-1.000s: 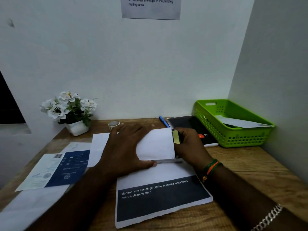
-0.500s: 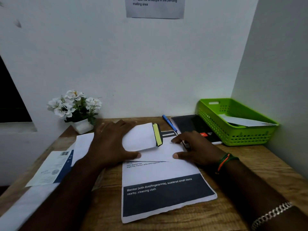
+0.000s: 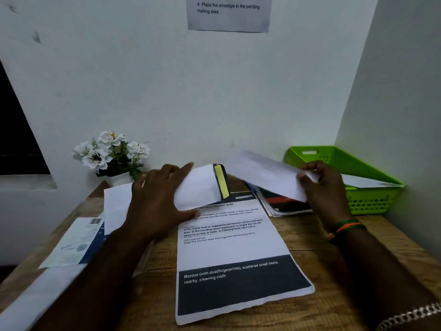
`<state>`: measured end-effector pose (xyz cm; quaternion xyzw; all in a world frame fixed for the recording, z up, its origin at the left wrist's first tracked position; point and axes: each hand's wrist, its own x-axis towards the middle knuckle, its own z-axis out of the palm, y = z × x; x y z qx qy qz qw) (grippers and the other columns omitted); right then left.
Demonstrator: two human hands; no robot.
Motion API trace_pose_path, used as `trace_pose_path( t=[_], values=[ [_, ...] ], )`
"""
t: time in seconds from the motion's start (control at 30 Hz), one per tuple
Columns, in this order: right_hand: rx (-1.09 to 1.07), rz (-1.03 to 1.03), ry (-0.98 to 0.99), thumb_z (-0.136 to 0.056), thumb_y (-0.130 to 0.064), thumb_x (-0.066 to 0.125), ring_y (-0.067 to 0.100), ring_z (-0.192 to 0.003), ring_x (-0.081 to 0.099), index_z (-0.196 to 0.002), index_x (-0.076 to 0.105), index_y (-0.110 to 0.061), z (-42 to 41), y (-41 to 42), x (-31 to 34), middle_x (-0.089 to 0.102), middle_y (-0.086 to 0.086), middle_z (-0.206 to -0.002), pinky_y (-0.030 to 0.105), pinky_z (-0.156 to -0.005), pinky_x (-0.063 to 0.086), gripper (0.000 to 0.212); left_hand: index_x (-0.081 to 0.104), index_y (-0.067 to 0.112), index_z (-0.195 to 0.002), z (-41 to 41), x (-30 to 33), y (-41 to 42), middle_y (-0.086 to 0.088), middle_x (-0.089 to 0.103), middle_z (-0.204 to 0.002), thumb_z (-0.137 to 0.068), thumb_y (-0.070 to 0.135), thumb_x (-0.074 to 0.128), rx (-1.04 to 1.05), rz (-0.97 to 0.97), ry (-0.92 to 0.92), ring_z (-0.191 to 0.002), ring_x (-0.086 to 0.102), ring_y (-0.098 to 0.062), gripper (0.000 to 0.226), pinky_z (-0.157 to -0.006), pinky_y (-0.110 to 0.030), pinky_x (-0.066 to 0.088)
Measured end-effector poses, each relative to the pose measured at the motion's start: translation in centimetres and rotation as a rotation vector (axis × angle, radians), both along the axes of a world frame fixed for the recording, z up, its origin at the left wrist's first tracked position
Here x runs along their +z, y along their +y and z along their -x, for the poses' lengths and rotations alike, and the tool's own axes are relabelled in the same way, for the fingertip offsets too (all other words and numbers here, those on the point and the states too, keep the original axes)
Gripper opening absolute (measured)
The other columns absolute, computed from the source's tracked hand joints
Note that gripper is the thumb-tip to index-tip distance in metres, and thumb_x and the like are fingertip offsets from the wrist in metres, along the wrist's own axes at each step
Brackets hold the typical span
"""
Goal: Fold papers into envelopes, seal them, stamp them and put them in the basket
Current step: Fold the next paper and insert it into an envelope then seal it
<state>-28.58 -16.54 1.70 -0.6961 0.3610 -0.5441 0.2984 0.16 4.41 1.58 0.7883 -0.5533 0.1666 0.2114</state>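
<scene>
The right hand (image 3: 321,187) has its fingers (image 3: 307,166) curled over the far edge of a folded white paper (image 3: 267,175), thumb beneath, pinching it; the paper is lifted off the tabletop (image 3: 346,263) and blurred, so its folds and any print are hard to make out. The left hand (image 3: 160,199) rests on a white envelope (image 3: 198,187), fingers spread and nearly straight above it, thumb along its near edge; whether the envelope is gripped or only pressed cannot be told. The envelope's open flap, with a yellow adhesive strip (image 3: 222,181), points toward the lifted paper.

The envelope overlaps the far end of a printed sheet (image 3: 229,247), which lies flat on the tabletop and carries a dark band near its torn near edge; its heading is partly covered by the envelope. Right of the printed sheet, a dark notebook (image 3: 286,204) is mostly hidden under the lifted paper. Further right of the sheet, against the wall, a green basket (image 3: 372,201) holds a white envelope-like piece (image 3: 365,182), partly hidden by the right hand. Left of the printed sheet lie more papers (image 3: 71,242), partly hidden by the left forearm. Beyond them stands a pot of white flowers (image 3: 112,156). A wall notice (image 3: 229,13) above is cut off at the top.
</scene>
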Motion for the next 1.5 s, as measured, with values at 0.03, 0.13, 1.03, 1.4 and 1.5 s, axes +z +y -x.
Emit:
trace_pose_path(
  t=[0.03, 0.13, 1.03, 1.4, 1.5],
  values=[
    [-0.032, 0.018, -0.024, -0.087, -0.014, 0.066, 0.020, -0.095, 0.063, -0.093, 0.069, -0.022, 0.2, -0.1, 0.2, 0.070, -0.003, -0.095, 0.039, -0.086, 0.050, 0.010, 0.013, 0.047, -0.158, 0.0, 0.0, 0.0, 0.013, 0.041, -0.143, -0.064, 0.081, 0.069, 0.009, 0.001, -0.008, -0.134, 0.039, -0.018, 0.114, -0.115, -0.053, 0.027],
    [-0.001, 0.069, -0.081, -0.089, -0.011, 0.067, 0.021, -0.104, 0.065, -0.097, 0.070, -0.017, 0.3, 0.2, 0.7, 0.072, 0.002, -0.102, 0.042, -0.095, 0.050, 0.011, 0.015, 0.047, -0.158, -0.1, -0.1, 0.0, 0.011, 0.041, -0.144, -0.065, 0.081, 0.069, 0.041, 0.003, -0.022, -0.135, 0.039, -0.019, 0.113, -0.115, -0.052, 0.027],
    [0.303, 0.027, 0.013, -0.092, 0.001, 0.066, 0.018, -0.096, 0.067, -0.099, 0.073, -0.008, -0.7, 1.5, 0.5, 0.075, 0.007, -0.104, 0.037, -0.090, 0.051, 0.014, 0.022, 0.047, -0.156, 1.9, -0.9, -0.4, 0.011, 0.044, -0.138, -0.067, 0.078, 0.065, 0.034, 0.014, -0.139, -0.131, 0.042, -0.021, 0.104, -0.118, -0.058, 0.022],
    [0.327, -0.097, -0.063, -0.092, 0.002, 0.064, 0.018, -0.091, 0.064, -0.098, 0.073, -0.006, -0.2, 1.4, 0.9, 0.074, 0.009, -0.102, 0.032, -0.081, 0.049, 0.014, 0.022, 0.050, -0.156, 1.9, -0.7, -0.2, 0.011, 0.043, -0.133, -0.064, 0.069, 0.066, -0.034, -0.006, 0.044, -0.127, 0.041, -0.016, 0.104, -0.109, -0.047, 0.030],
    [0.335, -0.108, -0.058, -0.091, 0.003, 0.064, 0.017, -0.089, 0.064, -0.096, 0.074, -0.007, -0.1, 1.5, 1.0, 0.073, 0.007, -0.099, 0.031, -0.079, 0.048, 0.015, 0.018, 0.050, -0.156, 2.4, -0.6, -0.3, 0.011, 0.046, -0.130, -0.061, 0.069, 0.064, -0.037, -0.020, 0.023, -0.126, 0.040, -0.017, 0.107, -0.109, -0.046, 0.031]
  ],
)
